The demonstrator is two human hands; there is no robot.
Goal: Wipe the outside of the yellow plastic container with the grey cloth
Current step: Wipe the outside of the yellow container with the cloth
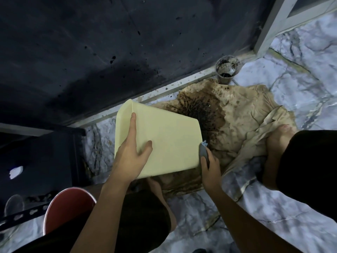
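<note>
The right hand (209, 167) has its fingers curled around a bunched grey cloth (203, 149), whose tip pokes up above the knuckles and presses against the right edge of the yellow container (164, 141); a bit of paler blue shows at the top of the cloth. The left hand (131, 157) lies flat on the container's broad upper face, fingers straight and spread, the forefinger pointing to about 12 o'clock and reaching almost to the rim, the thumb angled out toward 2 o'clock; the other fingers wrap out of sight over the left edge. The container is held tilted on its side in the middle of the view, wide mouth toward 10 o'clock, narrower base toward 4 o'clock. Behind and under it, out toward 2 o'clock, a crumpled tan sheet (246, 114) is spread on the marbled floor (300, 70), with a dark patch of soil (204, 110) just beyond the container's base. At 1 o'clock, past the sheet's far edge, a small soil-smeared cup (227, 69) stands by the sill of a dark wall (91, 42). A bare foot (279, 137) rests on the sheet at 3 o'clock. At 7 o'clock part of a red bucket (67, 207) shows by the left forearm.
</note>
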